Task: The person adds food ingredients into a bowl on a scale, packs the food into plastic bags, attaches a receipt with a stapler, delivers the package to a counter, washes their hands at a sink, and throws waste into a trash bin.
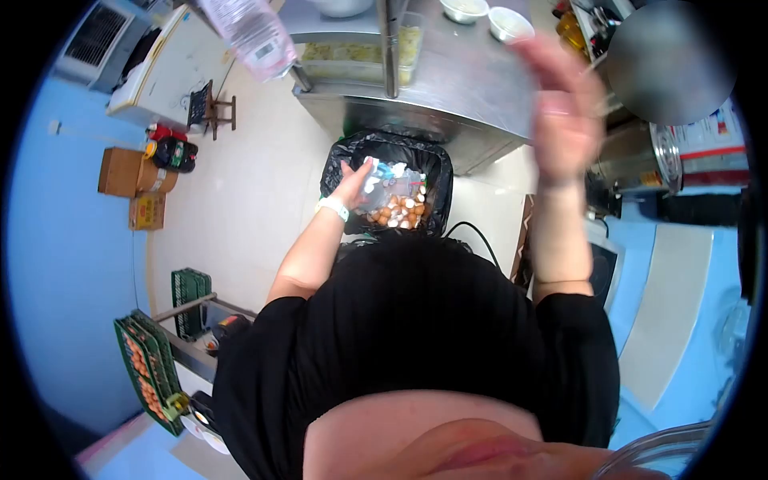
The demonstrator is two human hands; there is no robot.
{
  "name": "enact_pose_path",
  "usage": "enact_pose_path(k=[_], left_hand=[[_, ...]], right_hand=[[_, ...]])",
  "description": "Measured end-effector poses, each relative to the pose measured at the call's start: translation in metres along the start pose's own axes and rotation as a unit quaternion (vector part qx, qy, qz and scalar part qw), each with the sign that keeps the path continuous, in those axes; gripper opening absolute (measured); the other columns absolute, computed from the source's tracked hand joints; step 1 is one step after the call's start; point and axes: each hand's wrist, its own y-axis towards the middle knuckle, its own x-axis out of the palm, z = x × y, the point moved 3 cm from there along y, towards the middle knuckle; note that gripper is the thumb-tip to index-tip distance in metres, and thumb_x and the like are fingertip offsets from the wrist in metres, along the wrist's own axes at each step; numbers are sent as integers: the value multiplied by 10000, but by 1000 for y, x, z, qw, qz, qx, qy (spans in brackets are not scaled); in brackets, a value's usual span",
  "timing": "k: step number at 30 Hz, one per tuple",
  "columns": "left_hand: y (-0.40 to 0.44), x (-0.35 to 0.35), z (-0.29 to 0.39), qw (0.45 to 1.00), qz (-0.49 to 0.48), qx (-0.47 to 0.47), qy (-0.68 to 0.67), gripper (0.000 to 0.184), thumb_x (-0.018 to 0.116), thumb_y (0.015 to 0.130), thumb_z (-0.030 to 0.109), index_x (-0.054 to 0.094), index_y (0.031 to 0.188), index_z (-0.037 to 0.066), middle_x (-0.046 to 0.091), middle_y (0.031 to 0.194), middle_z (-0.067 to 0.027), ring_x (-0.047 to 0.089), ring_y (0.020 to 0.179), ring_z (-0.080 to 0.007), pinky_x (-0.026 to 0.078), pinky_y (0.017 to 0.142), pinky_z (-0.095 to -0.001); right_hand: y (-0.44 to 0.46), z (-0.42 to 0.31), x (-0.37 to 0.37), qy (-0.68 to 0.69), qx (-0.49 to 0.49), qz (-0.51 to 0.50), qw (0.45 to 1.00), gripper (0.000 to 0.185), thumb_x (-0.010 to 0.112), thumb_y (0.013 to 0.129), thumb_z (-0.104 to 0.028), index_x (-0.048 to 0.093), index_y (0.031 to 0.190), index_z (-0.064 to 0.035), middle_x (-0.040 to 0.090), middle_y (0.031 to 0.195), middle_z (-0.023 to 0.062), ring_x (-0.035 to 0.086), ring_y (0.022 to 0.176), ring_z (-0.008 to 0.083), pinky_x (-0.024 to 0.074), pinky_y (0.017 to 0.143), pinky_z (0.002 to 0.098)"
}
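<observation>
My left hand, with a pale band on its wrist, reaches over a bin lined with a black bag. Its fingers close on the edge of a clear plastic piece, above the rubbish. Brown and white eggshells lie in the bin beside crumpled plastic and paper. My right hand is raised by the right end of the steel counter. Motion blurs it, but the fingers look apart from the thumb and nothing shows between them.
White bowls and clear tubs of yellowish food stand on the counter. A blurred round metal object is at upper right. Green egg crates are at lower left, cardboard boxes by the wall, a small stool beyond.
</observation>
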Motion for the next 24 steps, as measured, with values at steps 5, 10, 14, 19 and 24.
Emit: enact_pose_path(k=[5, 10, 14, 19, 24], left_hand=[[60, -18, -28, 927, 121, 72, 347, 1109, 689, 781, 526, -50, 1502, 124, 67, 1531, -265, 159, 1414, -369, 210, 1106, -508], [85, -48, -111, 900, -64, -66, 427, 642, 569, 872, 424, 426, 1345, 14, 515, 1244, -165, 495, 1133, -290, 397, 944, -370], [67, -40, -142, 863, -76, -175, 467, 421, 538, 886, 399, 610, 1078, 31, 604, 844, -70, 556, 725, -196, 443, 618, -354], [70, 25, -113, 856, -118, -219, 453, 356, 516, 888, 371, 578, 1100, 91, 624, 925, -38, 580, 886, -189, 461, 792, -431], [108, 119, -78, 936, -68, -154, 309, 476, 417, 963, 395, 455, 1351, 122, 505, 1327, -84, 489, 1173, -234, 388, 987, -380]], right_hand=[[30, -95, -114, -122, -92, -12, 988, 384, 476, 866, -93, 512, 1242, -26, 544, 1253, 115, 482, 1217, 268, 341, 1049, 421], [10, -138, -167, -207, -74, -37, 975, 359, 475, 875, -159, 521, 1220, -69, 516, 1278, 92, 470, 1218, 263, 323, 1052, 442], [-4, -148, -209, -234, -58, -43, 969, 342, 474, 882, -213, 529, 1201, -103, 494, 1299, 73, 460, 1218, 260, 309, 1054, 459], [-24, -149, -275, -241, -46, -60, 967, 324, 472, 890, -279, 539, 1179, -146, 467, 1325, 49, 447, 1218, 256, 292, 1057, 480], [-45, -144, -370, -228, -41, -68, 970, 311, 471, 899, -346, 548, 1156, -189, 439, 1350, 26, 435, 1218, 252, 275, 1059, 501]])
